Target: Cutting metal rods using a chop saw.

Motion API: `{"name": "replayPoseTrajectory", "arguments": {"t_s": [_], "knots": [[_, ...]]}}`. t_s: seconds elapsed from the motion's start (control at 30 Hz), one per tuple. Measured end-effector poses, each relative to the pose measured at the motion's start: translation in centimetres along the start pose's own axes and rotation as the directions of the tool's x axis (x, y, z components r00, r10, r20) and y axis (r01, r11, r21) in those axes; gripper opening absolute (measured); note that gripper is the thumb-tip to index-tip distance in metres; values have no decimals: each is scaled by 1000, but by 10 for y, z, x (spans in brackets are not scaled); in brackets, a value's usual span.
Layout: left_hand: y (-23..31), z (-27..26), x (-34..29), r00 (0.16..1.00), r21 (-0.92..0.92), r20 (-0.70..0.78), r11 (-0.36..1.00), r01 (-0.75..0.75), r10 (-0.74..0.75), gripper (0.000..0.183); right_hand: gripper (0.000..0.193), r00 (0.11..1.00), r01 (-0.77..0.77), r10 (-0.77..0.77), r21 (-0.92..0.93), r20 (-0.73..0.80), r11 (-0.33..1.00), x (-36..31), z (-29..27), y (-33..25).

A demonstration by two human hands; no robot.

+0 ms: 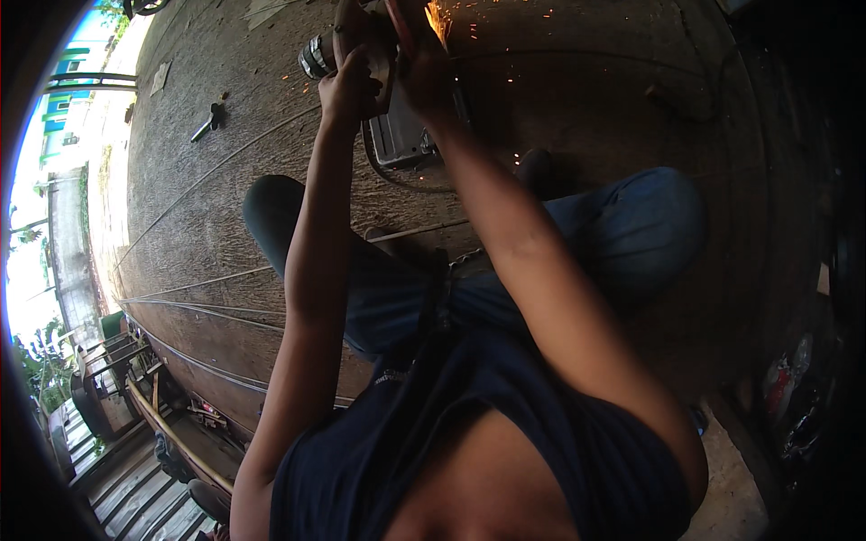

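A cut-off saw (397,135) stands on the floor at the top of the view, its dark metal base in front of my knees. Orange sparks (439,20) fly up and to the right from it. My left hand (347,88) is closed, fingers curled against the saw's brownish side, just right of a silvery cylinder (316,57). In deep shadow, my right hand (424,83) reaches to a red bar (400,25) on the saw. Its fingers seem wrapped there, but shadow hides most of them. Both arms stretch forward between my bent knees.
Thin rods (207,293) cross the worn floor to the left and under my legs. A small metal tool (209,122) lies left of the saw. A cable (406,187) curves around the base. A metal frame (135,370) stands at lower left.
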State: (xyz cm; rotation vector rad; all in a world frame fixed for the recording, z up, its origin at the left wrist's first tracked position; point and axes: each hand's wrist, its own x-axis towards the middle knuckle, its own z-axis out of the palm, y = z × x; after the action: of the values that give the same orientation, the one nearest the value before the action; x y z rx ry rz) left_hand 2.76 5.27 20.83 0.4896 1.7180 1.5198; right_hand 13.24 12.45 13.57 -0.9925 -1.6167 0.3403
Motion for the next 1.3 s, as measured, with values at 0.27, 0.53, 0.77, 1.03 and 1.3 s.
{"name": "replayPoseTrajectory", "arguments": {"t_s": [0.27, 0.53, 0.77, 1.03, 1.3], "knots": [[-5, -1, 4, 1000, -39, 17, 999, 24, -23, 46, 38, 993, -83, 85, -28, 81, 996, -5, -6, -4], [1, 2, -3, 998, -9, -7, 998, 56, -56, 38, 33, 999, -41, 41, -14, 29, 999, -4, -2, -1], [1, 3, -10, 1000, -15, 8, 999, 28, -28, 44, 32, 999, -46, 46, 1, 28, 999, -7, -1, 2], [-11, 5, -28, 1000, -57, 13, 998, 10, -9, 36, 49, 998, 59, -59, 64, 0, 996, -18, -16, 2], [8, 6, -12, 999, -37, 3, 998, 48, -48, 56, 50, 952, -216, 214, -15, 218, 976, -2, -15, -12]]}}
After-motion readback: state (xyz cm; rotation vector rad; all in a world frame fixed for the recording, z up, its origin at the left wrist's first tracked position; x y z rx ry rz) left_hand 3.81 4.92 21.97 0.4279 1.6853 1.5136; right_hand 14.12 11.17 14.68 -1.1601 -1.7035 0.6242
